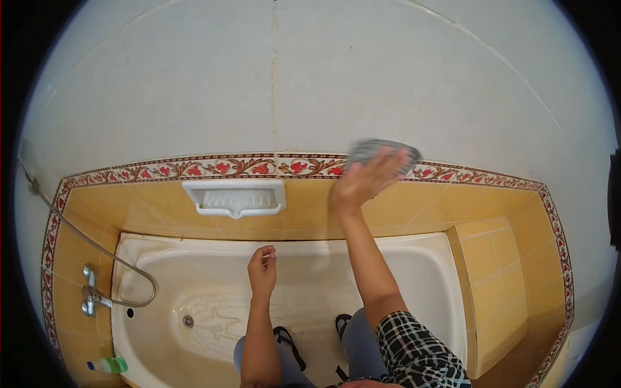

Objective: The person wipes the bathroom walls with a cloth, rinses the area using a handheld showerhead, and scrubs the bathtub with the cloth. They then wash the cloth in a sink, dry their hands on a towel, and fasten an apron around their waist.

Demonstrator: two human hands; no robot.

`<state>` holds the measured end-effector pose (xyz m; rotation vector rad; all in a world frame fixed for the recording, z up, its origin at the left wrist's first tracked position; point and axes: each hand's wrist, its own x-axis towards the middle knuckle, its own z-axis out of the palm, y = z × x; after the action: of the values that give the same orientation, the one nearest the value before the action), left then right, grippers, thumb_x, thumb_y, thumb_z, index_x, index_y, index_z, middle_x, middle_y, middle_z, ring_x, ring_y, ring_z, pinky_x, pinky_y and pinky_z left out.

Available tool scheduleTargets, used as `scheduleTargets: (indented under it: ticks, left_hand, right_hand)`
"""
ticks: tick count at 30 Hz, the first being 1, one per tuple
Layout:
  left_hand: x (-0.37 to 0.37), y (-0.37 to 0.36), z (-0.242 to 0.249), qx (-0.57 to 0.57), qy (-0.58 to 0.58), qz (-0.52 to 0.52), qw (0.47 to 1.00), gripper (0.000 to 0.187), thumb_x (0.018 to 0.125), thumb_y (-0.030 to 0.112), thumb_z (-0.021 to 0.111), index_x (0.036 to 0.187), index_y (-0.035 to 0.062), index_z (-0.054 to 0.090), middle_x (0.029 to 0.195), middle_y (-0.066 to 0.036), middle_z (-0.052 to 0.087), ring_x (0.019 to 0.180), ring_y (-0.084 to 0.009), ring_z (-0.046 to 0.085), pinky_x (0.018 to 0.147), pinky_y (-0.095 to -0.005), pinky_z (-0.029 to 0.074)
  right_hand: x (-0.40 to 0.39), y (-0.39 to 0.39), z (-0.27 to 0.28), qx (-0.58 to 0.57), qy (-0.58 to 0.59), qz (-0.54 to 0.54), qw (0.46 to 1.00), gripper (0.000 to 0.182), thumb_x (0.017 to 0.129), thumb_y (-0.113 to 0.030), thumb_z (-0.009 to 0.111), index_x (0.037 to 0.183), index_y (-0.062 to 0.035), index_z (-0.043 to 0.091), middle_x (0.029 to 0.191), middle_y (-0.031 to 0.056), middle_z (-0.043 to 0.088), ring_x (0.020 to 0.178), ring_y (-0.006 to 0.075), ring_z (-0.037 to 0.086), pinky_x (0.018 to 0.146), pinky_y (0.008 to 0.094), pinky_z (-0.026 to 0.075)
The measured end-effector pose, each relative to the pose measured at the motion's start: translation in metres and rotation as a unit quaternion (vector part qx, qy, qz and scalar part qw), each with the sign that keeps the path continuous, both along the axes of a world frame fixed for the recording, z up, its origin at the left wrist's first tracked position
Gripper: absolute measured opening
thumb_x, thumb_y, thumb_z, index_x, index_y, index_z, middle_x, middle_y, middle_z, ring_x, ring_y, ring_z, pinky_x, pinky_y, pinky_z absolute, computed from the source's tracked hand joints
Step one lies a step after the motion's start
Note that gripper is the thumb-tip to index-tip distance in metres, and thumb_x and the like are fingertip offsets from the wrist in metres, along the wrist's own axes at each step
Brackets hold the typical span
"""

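My right hand (370,181) presses a grey striped cloth (372,149) against the wall, its fingers laid over the cloth. Both hand and cloth are slightly blurred by motion. The cloth lies over the flowered border tiles (220,167) and the lower edge of the white tiles (310,84). My left hand (262,275) hangs over the bathtub (310,265), fingers loosely curled and a little apart, holding nothing that I can see.
A white soap dish (235,212) juts from the yellow wall. To the left are a chrome tap (90,294), a shower hose (90,239) and a green bottle (113,365). I stand in the tub in dark sandals (290,346), left of a tiled ledge (497,297).
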<state>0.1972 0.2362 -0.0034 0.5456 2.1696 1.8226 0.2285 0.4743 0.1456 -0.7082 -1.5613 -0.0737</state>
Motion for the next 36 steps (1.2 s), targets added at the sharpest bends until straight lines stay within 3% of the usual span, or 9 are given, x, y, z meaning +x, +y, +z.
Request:
scheduleTargets:
  ticks: [7, 9, 13, 17, 20, 23, 27, 32, 36]
  left_hand:
    - [-0.001, -0.001, 0.001, 0.014, 0.002, 0.022, 1.000, 0.018, 0.090, 0.006, 0.056, 0.106, 0.0012, 0.062, 0.097, -0.008, 0.066, 0.076, -0.0140, 0.061, 0.067, -0.0264, 0.049]
    - [-0.002, -0.003, 0.003, 0.017, -0.008, 0.020, 1.000, 0.019, 0.091, 0.006, 0.054, 0.108, 0.0009, 0.061, 0.100, -0.009, 0.066, 0.080, -0.0148, 0.064, 0.071, -0.0268, 0.050]
    - [-0.010, -0.010, 0.001, 0.022, -0.011, 0.023, 0.999, 0.019, 0.091, 0.006, 0.055, 0.108, 0.0010, 0.061, 0.100, -0.009, 0.066, 0.080, -0.0141, 0.063, 0.071, -0.0264, 0.050]
    - [-0.014, -0.018, -0.001, 0.031, -0.014, 0.041, 0.999, 0.017, 0.090, 0.007, 0.056, 0.106, 0.0020, 0.062, 0.097, -0.007, 0.066, 0.077, -0.0132, 0.060, 0.069, -0.0260, 0.049]
    - [-0.014, -0.016, 0.000, 0.035, -0.011, 0.051, 0.998, 0.016, 0.090, 0.008, 0.057, 0.105, 0.0027, 0.063, 0.095, -0.005, 0.066, 0.075, -0.0121, 0.059, 0.068, -0.0251, 0.048]
    - [-0.012, -0.009, -0.006, 0.036, -0.006, 0.037, 0.999, 0.016, 0.090, 0.007, 0.057, 0.105, 0.0022, 0.062, 0.097, -0.006, 0.066, 0.077, -0.0122, 0.060, 0.069, -0.0252, 0.048]
    - [-0.006, 0.001, 0.000, 0.005, -0.006, 0.002, 1.000, 0.017, 0.091, 0.006, 0.056, 0.107, 0.0010, 0.061, 0.099, -0.007, 0.066, 0.080, -0.0137, 0.062, 0.072, -0.0256, 0.048]
    - [0.004, 0.025, -0.004, 0.044, -0.028, -0.012, 0.999, 0.018, 0.093, 0.011, 0.057, 0.107, 0.0001, 0.061, 0.099, -0.007, 0.066, 0.080, -0.0138, 0.062, 0.073, -0.0257, 0.048]
    - [0.024, 0.045, 0.000, 0.040, -0.038, -0.050, 0.997, 0.018, 0.093, 0.012, 0.057, 0.107, 0.0000, 0.060, 0.099, -0.008, 0.065, 0.081, -0.0139, 0.062, 0.074, -0.0260, 0.049]
  right_hand:
    - [0.023, 0.003, -0.202, 0.328, -0.381, 0.140, 0.853, 0.052, 0.087, -0.023, 0.055, 0.138, -0.0309, 0.046, 0.134, -0.0129, 0.050, 0.121, 0.0091, 0.046, 0.105, 0.0472, 0.031]
    - [0.074, 0.039, -0.229, 0.135, -0.531, 0.224, 0.806, 0.047, 0.087, -0.020, 0.053, 0.132, -0.0335, 0.052, 0.121, -0.0150, 0.058, 0.102, 0.0058, 0.054, 0.096, 0.0415, 0.038]
    - [0.138, 0.113, -0.192, 0.167, -0.415, 0.051, 0.893, 0.043, 0.076, -0.040, 0.067, 0.118, -0.0316, 0.062, 0.120, -0.0025, 0.059, 0.104, 0.0155, 0.054, 0.100, 0.0575, 0.028]
    - [0.067, 0.089, -0.164, 0.233, -0.222, 0.064, 0.945, 0.066, 0.081, -0.050, 0.058, 0.141, -0.0274, 0.040, 0.154, 0.0104, 0.023, 0.141, 0.0295, 0.023, 0.105, 0.0708, 0.001]
    - [0.000, 0.019, -0.203, 0.295, -0.309, 0.007, 0.904, 0.063, 0.090, -0.050, 0.043, 0.147, -0.0298, 0.027, 0.156, 0.0022, 0.016, 0.144, 0.0216, 0.016, 0.103, 0.0678, 0.008]
    - [-0.045, -0.030, -0.277, 0.361, -0.358, 0.072, 0.858, 0.052, 0.091, -0.029, 0.047, 0.142, -0.0276, 0.038, 0.133, -0.0028, 0.048, 0.129, 0.0118, 0.036, 0.105, 0.0510, 0.027]
    - [-0.022, -0.032, -0.257, 0.293, -0.438, 0.273, 0.805, 0.050, 0.083, -0.021, 0.055, 0.132, -0.0279, 0.051, 0.119, -0.0073, 0.056, 0.108, 0.0069, 0.051, 0.100, 0.0384, 0.035]
    - [0.089, 0.062, -0.193, 0.121, -0.373, 0.129, 0.911, 0.036, 0.072, -0.036, 0.066, 0.106, -0.0255, 0.066, 0.103, -0.0097, 0.063, 0.091, 0.0127, 0.058, 0.087, 0.0507, 0.035]
    - [0.112, 0.118, -0.026, 0.086, -0.066, -0.011, 0.994, 0.072, 0.083, -0.030, 0.050, 0.146, -0.0044, 0.027, 0.154, 0.0232, 0.015, 0.142, 0.0411, 0.014, 0.107, 0.0637, 0.005]
